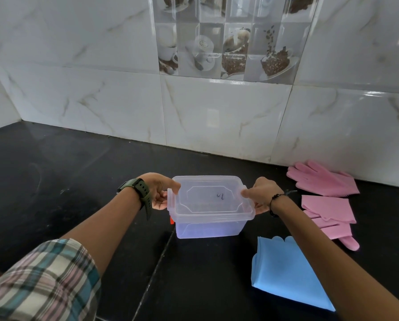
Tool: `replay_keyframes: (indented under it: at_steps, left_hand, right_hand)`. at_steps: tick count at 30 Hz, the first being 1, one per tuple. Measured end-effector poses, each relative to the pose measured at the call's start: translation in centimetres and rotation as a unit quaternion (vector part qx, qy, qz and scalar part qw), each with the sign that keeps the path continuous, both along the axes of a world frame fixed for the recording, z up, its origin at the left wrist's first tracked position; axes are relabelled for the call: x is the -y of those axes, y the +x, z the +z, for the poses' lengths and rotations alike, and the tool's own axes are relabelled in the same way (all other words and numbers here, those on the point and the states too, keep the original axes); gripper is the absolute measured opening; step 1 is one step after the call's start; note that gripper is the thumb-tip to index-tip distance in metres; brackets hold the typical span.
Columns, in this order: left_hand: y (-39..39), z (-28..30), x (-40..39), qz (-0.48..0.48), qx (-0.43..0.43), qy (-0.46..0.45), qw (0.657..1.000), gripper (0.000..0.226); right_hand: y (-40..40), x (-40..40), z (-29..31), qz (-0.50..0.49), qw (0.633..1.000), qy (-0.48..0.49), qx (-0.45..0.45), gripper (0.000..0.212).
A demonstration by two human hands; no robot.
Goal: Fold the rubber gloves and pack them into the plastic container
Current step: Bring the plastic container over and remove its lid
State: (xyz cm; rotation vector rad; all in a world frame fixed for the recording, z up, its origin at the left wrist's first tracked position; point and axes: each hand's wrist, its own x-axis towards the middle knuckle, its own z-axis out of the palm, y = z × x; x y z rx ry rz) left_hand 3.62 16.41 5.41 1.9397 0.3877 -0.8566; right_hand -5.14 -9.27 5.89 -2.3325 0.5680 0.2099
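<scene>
Near the table's front edge lies a blue rubber glove (284,272), unpacked. Mid-table, left hand (159,191) and right hand (261,195) grip the lidded clear plastic container (209,209), seemingly empty. Toward the back-right edge, two pink rubber gloves (328,212) wait, one folded.

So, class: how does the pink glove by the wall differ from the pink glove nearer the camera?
The pink glove by the wall lies flat and spread open; the nearer pink glove is folded over itself. The first's fingers point left towards the wall, the nearer's towards the camera. Both are pink and rest on the black counter.
</scene>
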Motion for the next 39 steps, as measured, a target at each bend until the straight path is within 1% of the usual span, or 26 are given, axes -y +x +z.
replay_keyframes:
  at_steps: [3, 4, 5, 6, 8, 9, 11, 12, 14, 15, 16, 17, 19, 20, 23, 24, 26, 29, 31, 32, 35, 37, 39]
  left_hand:
    - [0.1, 0.3, 0.1, 0.01, 0.014, -0.011, 1.0, 0.017]
    - [0.1, 0.5, 0.2, 0.015, 0.01, -0.023, 1.0, 0.017]
    - [-0.1, 0.6, 0.3, 0.019, 0.005, -0.038, 0.999, 0.016]
    - [-0.2, 0.7, 0.4, 0.025, 0.004, -0.055, 0.998, 0.016]
    - [-0.6, 0.8, 0.6, 0.037, 0.009, -0.08, 0.996, 0.015]
    - [-0.9, 0.9, 0.7, 0.044, 0.01, -0.086, 0.995, 0.014]
    - [-1.5, 1.1, 0.8, 0.047, -0.006, -0.101, 0.994, 0.009]
    - [-1.8, 0.9, 0.8, 0.048, -0.016, -0.113, 0.992, 0.012]
    - [-2.3, 0.5, 0.7, 0.07, -0.015, -0.153, 0.986, 0.024]
    - [-2.5, 0.2, 0.6, 0.089, 0.007, -0.173, 0.981, 0.031]
    - [-2.9, -0.1, 0.5, 0.106, 0.026, -0.192, 0.975, 0.036]
    - [-3.5, -0.2, 0.2, 0.118, 0.021, -0.215, 0.969, 0.038]
    - [-5.0, -0.4, -0.3, 0.143, -0.028, -0.297, 0.944, 0.031]
    - [-5.6, -0.7, -0.5, 0.153, -0.027, -0.333, 0.93, 0.028]
    - [-6.7, -2.6, -0.5, 0.18, 0.032, -0.424, 0.887, 0.025]
    - [-7.1, -3.2, -0.5, 0.199, 0.054, -0.443, 0.873, 0.025]
    - [-8.1, -4.2, -0.3, 0.228, 0.107, -0.439, 0.863, 0.026]
    - [-9.9, -5.5, -0.2, 0.277, 0.17, -0.37, 0.87, 0.027]
    - [-11.0, -6.7, 0.0, 0.29, 0.197, -0.325, 0.878, 0.021]
    - [-11.5, -7.3, 0.0, 0.289, 0.209, -0.309, 0.882, 0.018]
    - [-12.7, -8.6, 0.1, 0.242, 0.244, -0.289, 0.893, 0.022]
    - [-13.1, -9.1, 0.2, 0.185, 0.277, -0.239, 0.912, 0.029]
    - [-13.2, -9.5, 0.6, 0.114, 0.319, -0.174, 0.925, 0.044]
  right_hand:
    - [-0.1, 0.2, 0.1, 0.004, 1.0, -0.014, -0.002, 0.022]
    - [-0.2, 0.1, 0.2, 0.014, 0.999, -0.033, -0.006, 0.017]
    - [-0.3, 0.0, 0.5, 0.035, 0.997, -0.074, -0.008, 0.012]
    - [-0.4, -0.4, 0.9, 0.058, 0.99, -0.13, 0.003, 0.017]
    - [-0.4, -2.3, 1.7, 0.114, 0.964, -0.231, 0.07, 0.026]
    - [-0.6, -3.8, 2.0, 0.144, 0.95, -0.253, 0.116, 0.029]
    - [-1.1, -8.0, 2.3, 0.206, 0.927, -0.252, 0.184, 0.041]
    - [-1.3, -10.2, 2.1, 0.233, 0.92, -0.243, 0.201, 0.044]
    - [-1.3, -14.2, 1.3, 0.264, 0.912, -0.234, 0.211, 0.039]
    - [-1.1, -15.8, 0.9, 0.259, 0.913, -0.237, 0.206, 0.038]
    - [-0.8, -17.0, 0.6, 0.241, 0.919, -0.243, 0.197, 0.038]
    - [-0.5, -17.8, 0.4, 0.222, 0.924, -0.252, 0.185, 0.035]
    - [0.2, -18.8, 0.1, 0.201, 0.927, -0.27, 0.166, 0.031]
    - [0.6, -19.1, 0.0, 0.197, 0.925, -0.283, 0.16, 0.03]
    - [1.1, -19.8, 0.2, 0.196, 0.913, -0.327, 0.143, 0.03]
    - [1.2, -20.0, 0.1, 0.203, 0.904, -0.352, 0.134, 0.03]
    - [1.3, -20.5, -0.1, 0.221, 0.881, -0.402, 0.113, 0.03]
    - [1.1, -21.2, -0.7, 0.237, 0.859, -0.446, 0.077, 0.032]
    - [1.0, -21.3, -1.2, 0.23, 0.855, -0.461, 0.062, 0.038]
    - [1.0, -21.4, -1.3, 0.22, 0.861, -0.455, 0.059, 0.041]
    - [1.4, -21.3, -1.3, 0.202, 0.883, -0.419, 0.058, 0.042]
    - [1.7, -21.3, -1.1, 0.193, 0.897, -0.395, 0.056, 0.041]
    - [1.8, -21.3, -1.0, 0.188, 0.905, -0.379, 0.048, 0.041]
